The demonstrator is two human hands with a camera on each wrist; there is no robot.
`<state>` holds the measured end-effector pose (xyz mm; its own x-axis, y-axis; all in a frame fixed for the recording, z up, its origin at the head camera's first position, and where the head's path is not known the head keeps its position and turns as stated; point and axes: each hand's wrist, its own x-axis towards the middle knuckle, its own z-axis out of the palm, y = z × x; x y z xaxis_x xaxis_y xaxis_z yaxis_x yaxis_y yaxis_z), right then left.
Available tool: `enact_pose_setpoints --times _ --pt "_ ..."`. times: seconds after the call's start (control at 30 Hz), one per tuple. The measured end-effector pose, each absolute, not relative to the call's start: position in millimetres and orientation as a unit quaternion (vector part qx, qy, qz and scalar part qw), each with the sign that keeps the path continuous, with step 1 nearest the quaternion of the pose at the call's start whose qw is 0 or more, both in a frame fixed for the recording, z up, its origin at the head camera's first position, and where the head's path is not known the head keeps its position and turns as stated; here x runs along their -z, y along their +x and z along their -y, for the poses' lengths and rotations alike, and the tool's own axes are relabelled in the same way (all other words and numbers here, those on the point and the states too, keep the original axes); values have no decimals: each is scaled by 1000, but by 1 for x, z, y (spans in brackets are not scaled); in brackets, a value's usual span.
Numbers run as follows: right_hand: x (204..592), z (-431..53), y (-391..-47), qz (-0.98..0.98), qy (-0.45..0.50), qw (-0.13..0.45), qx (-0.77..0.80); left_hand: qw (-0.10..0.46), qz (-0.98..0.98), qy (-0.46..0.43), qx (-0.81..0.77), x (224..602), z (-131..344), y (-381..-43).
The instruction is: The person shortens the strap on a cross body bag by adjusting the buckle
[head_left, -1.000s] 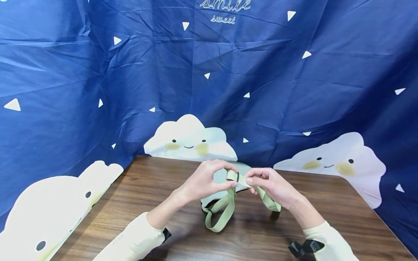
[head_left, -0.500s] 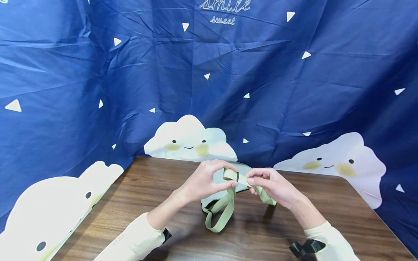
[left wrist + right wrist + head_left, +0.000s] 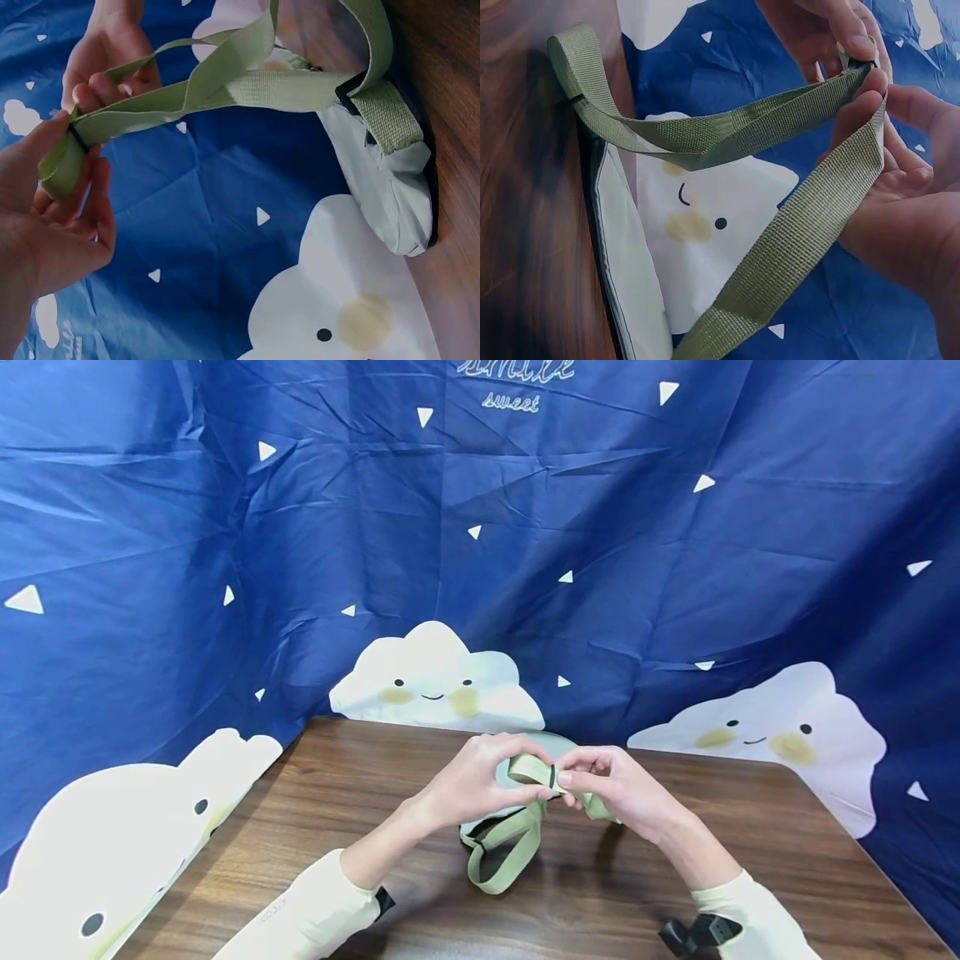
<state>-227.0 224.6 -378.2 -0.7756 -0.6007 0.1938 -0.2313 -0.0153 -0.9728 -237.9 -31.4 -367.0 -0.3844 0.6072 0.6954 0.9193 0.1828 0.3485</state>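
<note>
Behind green strap (image 3: 532,771), pale bag (image 3: 552,743), half-hidden

From the head, the table (image 3: 360,770) is viewed downward, toward its far edge; the strap (image 3: 259,91) is shared, closer, by both wrist views.

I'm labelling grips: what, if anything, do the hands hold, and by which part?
A green strap: the left hand holds it at the black slider, by a loop; the right hand pinches it beside the slider.
</note>
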Motion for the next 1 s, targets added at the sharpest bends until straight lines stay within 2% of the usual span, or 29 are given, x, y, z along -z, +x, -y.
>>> enact_pose_setpoints --times 0.3,0.57,0.8,1.0 --pt "372 -217 -220 -724 -301 150 602 204 738 -528 368 368 30 -237" --pt "369 -215 -217 -687 -291 142 650 182 746 -506 393 370 28 -237" --pt "366 -219 -217 -643 -295 154 689 220 734 -524 371 372 30 -240" --pt "365 -222 -218 -612 -293 148 720 226 753 -514 342 369 33 -242"
